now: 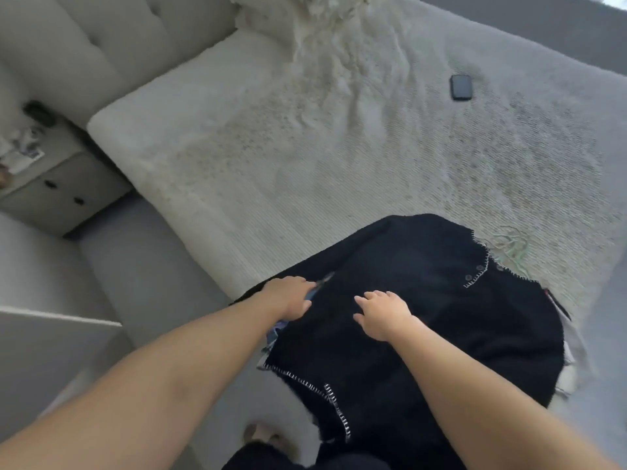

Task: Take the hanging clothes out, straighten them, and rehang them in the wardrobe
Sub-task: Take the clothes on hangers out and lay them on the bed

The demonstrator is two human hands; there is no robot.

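**Black garment spread on bed, both hands on it**

Head view, looking down:

- Black fuzzy garment [424, 317] with white blanket-stitch edging lies at the near edge of the bed [237, 164]; its lower part hangs over the bed edge toward the person. Two dark buttons show near its stitched edge at upper right.
- Left hand [288, 296] at the garment's left edge. Fingers curled over the edge; a thin grey item shows just past the fingertips, too blurred to identify. Cannot tell for certain whether the fingers grip fabric or the item beneath.
- Right hand [383, 313] rests palm down on the middle of the garment, fingers [368, 298] spread and fairly straight, gripping nothing.
- A bit of blue-and-white fabric peeks out from under the garment's left side, below the left hand.
- Bed covered with a cream ribbed blanket; tasselled fringe visible right of the garment.
- Dark phone [460, 87] lies flat on the blanket, well apart from the garment, upper right.
- Fluffy white throw [325, 25] at the head of the bed.
- Grey nightstand [51, 184] left of the bed, with small blurred items on top.
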